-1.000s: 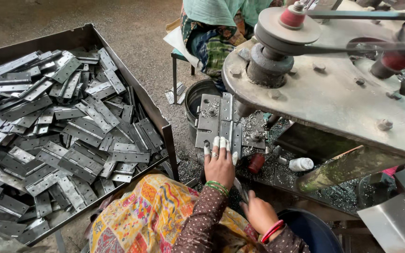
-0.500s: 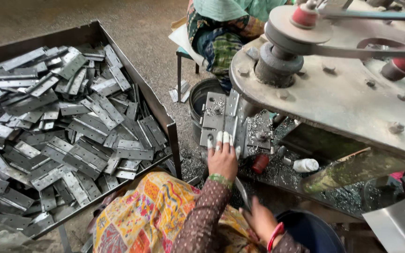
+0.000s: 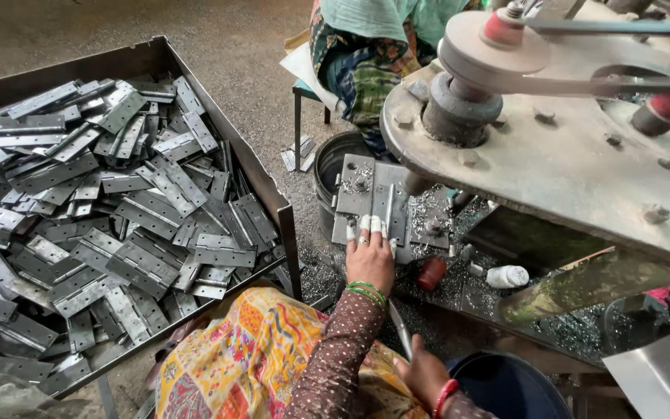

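Flat grey steel hinge plate [image 3: 370, 203], rectangular, with a raised knuckle running down its middle: lies opened out on the machine's work table [image 3: 459, 291], directly under the front edge of the big round grey machine plate [image 3: 552, 155]. Long axis of the knuckle runs away from the person, roughly in line with the forearm. Metal shavings lie scattered on the plate and thickly to its right.

Left hand [image 3: 369, 260]: just below the hinge plate's near edge, and the nearer hand by far. Fingers [image 3: 365, 225] extended flat and close together, tips resting on the near part of the plate. Grip not closed round anything; it is a flat press from above, palm down. Green bangles at the wrist, patterned brown sleeve.

Right hand [image 3: 422, 374]: well apart from the plate, low in the view, above the rim of a dark blue bucket [image 3: 509, 384]. It is closed on a thin grey metal rod [image 3: 398, 330] that slants up toward the table. Red bangle at the wrist.

Surroundings: small red cylinder [image 3: 431, 272] and small white bottle [image 3: 508, 276] lying right of the left hand. Dark round bucket [image 3: 333, 174] beyond the plate. Left: large dark metal tray [image 3: 195, 77] heaped with like grey hinges [image 3: 102, 225]. Another person in green patterned cloth [image 3: 366, 54] sits beyond.
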